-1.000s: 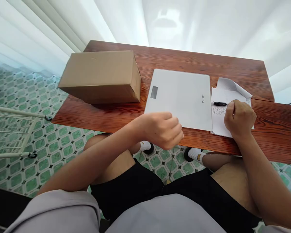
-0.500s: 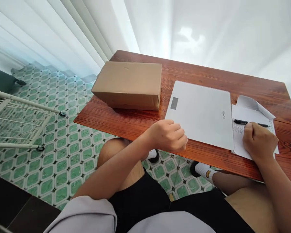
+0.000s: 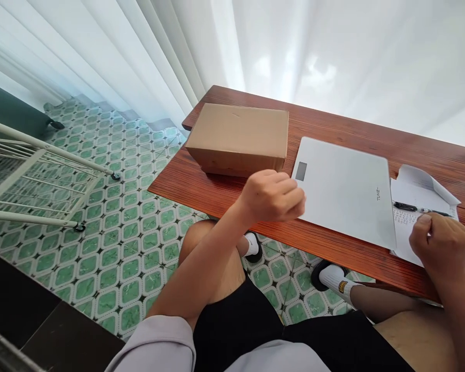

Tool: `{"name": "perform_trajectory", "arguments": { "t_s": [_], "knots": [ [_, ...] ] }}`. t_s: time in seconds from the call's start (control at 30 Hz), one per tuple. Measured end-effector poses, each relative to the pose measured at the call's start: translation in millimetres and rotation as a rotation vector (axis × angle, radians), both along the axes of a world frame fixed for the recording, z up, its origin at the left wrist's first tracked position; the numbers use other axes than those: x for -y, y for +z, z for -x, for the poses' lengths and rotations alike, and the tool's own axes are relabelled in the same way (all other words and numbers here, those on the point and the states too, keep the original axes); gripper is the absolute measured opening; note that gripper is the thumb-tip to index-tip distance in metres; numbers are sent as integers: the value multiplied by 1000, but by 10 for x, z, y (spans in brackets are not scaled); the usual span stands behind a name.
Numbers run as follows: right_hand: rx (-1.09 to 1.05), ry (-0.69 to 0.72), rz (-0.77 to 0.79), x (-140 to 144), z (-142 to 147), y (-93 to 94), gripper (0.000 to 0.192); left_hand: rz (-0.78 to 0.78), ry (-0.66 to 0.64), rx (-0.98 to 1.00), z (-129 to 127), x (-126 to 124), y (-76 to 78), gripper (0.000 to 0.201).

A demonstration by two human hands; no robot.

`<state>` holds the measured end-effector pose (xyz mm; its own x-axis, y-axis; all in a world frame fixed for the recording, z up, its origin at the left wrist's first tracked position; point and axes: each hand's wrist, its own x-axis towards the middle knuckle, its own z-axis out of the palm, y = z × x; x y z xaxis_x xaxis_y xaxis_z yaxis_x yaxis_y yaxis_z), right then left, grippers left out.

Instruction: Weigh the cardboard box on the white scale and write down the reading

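Left hand (image 3: 273,196) near scale (image 3: 346,191) edge

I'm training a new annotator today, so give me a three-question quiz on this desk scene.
1. True or false: the brown cardboard box sits on the flat white digital scale.
2. What lies on the white handwritten paper? A) black pen B) scissors C) tape
3. Which hand rests on that paper?

Key: 1. False, it stands beside it on the red-brown wooden table. 2. A, the black pen. 3. The right hand; the left hand hovers curled.

Pale grey short sleeves (image 3: 155,343), black shorts (image 3: 236,325), white socks (image 3: 335,279) (yellow-marked).
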<state>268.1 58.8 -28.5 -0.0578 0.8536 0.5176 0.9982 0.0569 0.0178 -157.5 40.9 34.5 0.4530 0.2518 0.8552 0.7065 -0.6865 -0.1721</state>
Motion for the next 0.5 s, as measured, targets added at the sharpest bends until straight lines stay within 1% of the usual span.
{"name": "perform_trajectory", "arguments": {
  "t_s": [0.07, 0.1, 0.17, 0.2, 0.23, 0.27, 0.33, 0.4, 0.5],
  "knots": [
    [-21, 68, -83, 3, 127, 57, 22, -21, 44, 117, 159, -51, 46, 30],
    [-38, 122, -99, 2, 236, 104, 20, -23, 74, 184, 241, -73, 66, 28],
    [-89, 245, -148, -14, 531, 230, 14, 10, 165, 329, 395, -108, 98, 24],
    [-123, 316, -151, -31, 704, 305, 13, 43, 216, 409, 464, -119, 110, 23],
    [-159, 369, -156, -53, 884, 384, 12, 82, 266, 492, 526, -127, 121, 23],
    [-184, 393, -144, -81, 1064, 465, 11, 124, 308, 570, 582, -132, 131, 24],
    [-224, 417, -115, -147, 1403, 622, 18, 203, 357, 685, 677, -135, 150, 22],
    [-276, 497, -88, -214, 1705, 756, 30, 278, 382, 748, 769, -137, 165, 25],
    [-484, 647, 35, -302, 2113, 866, 47, 371, 398, 840, 942, -156, 159, 35]
  ]
}}
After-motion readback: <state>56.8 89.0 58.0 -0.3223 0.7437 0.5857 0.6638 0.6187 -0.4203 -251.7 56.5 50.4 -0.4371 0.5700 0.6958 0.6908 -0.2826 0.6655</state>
